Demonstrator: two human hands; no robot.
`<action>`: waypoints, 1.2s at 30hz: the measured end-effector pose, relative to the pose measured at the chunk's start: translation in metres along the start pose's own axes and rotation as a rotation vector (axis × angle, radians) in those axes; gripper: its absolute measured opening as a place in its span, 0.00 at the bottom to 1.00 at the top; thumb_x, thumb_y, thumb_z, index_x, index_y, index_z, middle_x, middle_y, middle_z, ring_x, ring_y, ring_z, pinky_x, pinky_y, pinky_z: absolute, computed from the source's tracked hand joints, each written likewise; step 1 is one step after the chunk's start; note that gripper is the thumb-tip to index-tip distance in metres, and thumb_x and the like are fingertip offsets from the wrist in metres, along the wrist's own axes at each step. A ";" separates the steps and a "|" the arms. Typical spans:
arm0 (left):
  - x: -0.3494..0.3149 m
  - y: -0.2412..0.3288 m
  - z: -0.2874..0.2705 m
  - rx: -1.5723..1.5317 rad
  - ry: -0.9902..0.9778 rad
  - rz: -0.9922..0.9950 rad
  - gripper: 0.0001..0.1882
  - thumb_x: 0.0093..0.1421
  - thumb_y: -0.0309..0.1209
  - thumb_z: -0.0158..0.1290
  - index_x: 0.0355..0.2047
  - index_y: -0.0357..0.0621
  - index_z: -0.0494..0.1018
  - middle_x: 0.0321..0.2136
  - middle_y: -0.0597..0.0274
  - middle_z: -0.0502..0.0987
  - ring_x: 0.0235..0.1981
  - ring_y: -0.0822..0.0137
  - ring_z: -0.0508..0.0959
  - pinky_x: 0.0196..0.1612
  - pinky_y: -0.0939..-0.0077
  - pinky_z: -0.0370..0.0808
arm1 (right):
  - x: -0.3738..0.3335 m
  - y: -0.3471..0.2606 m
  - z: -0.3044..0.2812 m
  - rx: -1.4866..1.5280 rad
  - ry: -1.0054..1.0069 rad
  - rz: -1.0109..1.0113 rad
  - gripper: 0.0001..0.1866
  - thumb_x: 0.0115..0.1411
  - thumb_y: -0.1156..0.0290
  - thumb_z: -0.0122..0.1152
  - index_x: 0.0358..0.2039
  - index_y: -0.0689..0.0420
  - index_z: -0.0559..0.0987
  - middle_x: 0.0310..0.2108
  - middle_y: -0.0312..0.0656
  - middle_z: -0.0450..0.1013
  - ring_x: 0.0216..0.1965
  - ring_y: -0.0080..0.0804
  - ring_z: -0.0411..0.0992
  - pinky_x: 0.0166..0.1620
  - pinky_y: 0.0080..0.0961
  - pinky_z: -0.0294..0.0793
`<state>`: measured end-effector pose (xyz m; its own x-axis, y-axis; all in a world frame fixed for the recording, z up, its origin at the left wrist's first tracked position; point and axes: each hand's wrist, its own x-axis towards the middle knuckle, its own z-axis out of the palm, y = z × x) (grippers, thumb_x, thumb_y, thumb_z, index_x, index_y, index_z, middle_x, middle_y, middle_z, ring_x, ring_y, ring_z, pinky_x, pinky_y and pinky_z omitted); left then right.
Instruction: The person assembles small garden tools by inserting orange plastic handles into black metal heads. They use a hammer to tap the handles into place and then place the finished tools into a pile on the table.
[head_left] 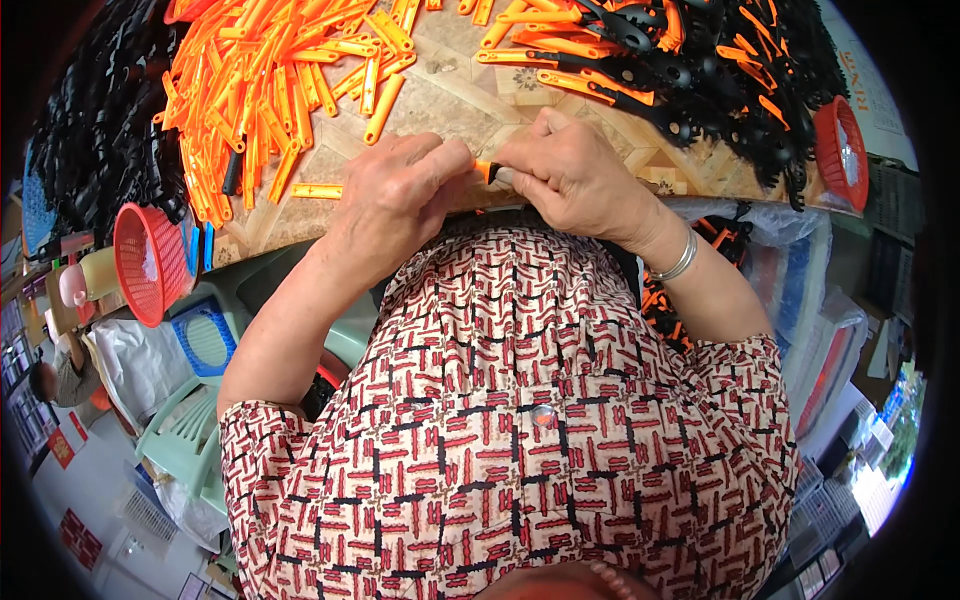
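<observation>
Close to the table's front edge, my two hands meet over a small join of orange and black plastic. My left hand (405,190) is closed round an orange plastic handle (482,169), mostly hidden in the fist. At its end, my right hand (575,178) pinches a black plastic part (494,173); its far end is hidden by the fingers. A loose orange handle (317,191) lies on the table just left of my left hand. Beyond it spreads a big heap of orange handles (265,80).
Black utensil parts (100,130) are piled at the far left. Black utensils with orange handles (640,75) heap up at the back right. Red baskets stand at the left (148,262) and right (842,155) table ends. A pale green chair (185,425) is at the lower left.
</observation>
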<state>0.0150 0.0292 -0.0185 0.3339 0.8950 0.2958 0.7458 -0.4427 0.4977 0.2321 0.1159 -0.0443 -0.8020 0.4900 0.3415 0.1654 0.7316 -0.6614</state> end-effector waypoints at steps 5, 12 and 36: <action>-0.004 -0.005 0.021 -0.144 0.100 -0.122 0.08 0.58 0.26 0.61 0.31 0.40 0.71 0.24 0.52 0.73 0.28 0.47 0.77 0.31 0.56 0.73 | 0.005 -0.007 -0.009 -0.311 0.026 -0.111 0.04 0.53 0.75 0.59 0.24 0.54 0.73 0.18 0.43 0.69 0.24 0.46 0.69 0.40 0.37 0.67; 0.030 -0.023 0.003 0.147 0.187 -0.180 0.28 0.61 0.37 0.63 0.61 0.52 0.72 0.51 0.54 0.74 0.54 0.53 0.74 0.55 0.58 0.70 | 0.012 0.007 -0.066 -0.843 0.241 -0.095 0.11 0.57 0.75 0.61 0.42 0.54 0.82 0.23 0.34 0.69 0.27 0.31 0.71 0.44 0.33 0.66; 0.120 -0.133 -0.018 0.571 0.107 0.195 0.09 0.62 0.30 0.57 0.43 0.52 0.78 0.55 0.67 0.76 0.64 0.57 0.69 0.63 0.56 0.66 | 0.053 0.102 -0.183 -0.999 0.370 0.126 0.11 0.62 0.70 0.64 0.46 0.53 0.83 0.44 0.36 0.77 0.48 0.34 0.75 0.51 0.33 0.70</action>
<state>-0.0543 0.1943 -0.0342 0.4575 0.7769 0.4327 0.8779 -0.4720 -0.0806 0.3110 0.3034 0.0282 -0.5504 0.5793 0.6012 0.7639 0.6401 0.0826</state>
